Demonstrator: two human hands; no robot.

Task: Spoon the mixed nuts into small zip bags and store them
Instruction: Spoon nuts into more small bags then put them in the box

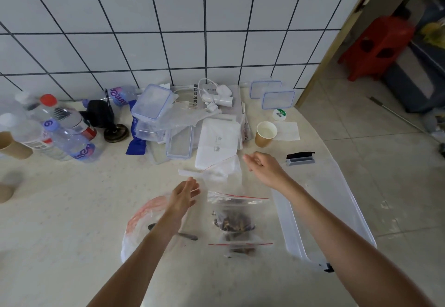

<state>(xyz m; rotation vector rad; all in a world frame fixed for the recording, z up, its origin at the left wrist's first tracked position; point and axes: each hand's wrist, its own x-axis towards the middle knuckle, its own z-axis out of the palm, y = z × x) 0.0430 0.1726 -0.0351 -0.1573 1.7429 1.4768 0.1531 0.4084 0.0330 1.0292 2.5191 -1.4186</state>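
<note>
A small zip bag (234, 217) holding dark mixed nuts lies on the counter between my arms, and a second small bag (240, 247) with a few nuts lies just in front of it. An empty zip bag (222, 168) with a red seal lies further back. My left hand (184, 194) hovers open over a larger clear bag with red print (142, 212). A metal spoon (186, 235) lies under my left forearm, partly hidden. My right hand (261, 166) is raised beside the empty bag, fingers loosely curled, holding nothing.
A clear plastic bin (337, 200) lies at my right along the counter edge. Lidded plastic boxes (154, 104), a white pack (218, 143), a paper cup (265, 133), chargers and water bottles (69, 140) crowd the back by the tiled wall.
</note>
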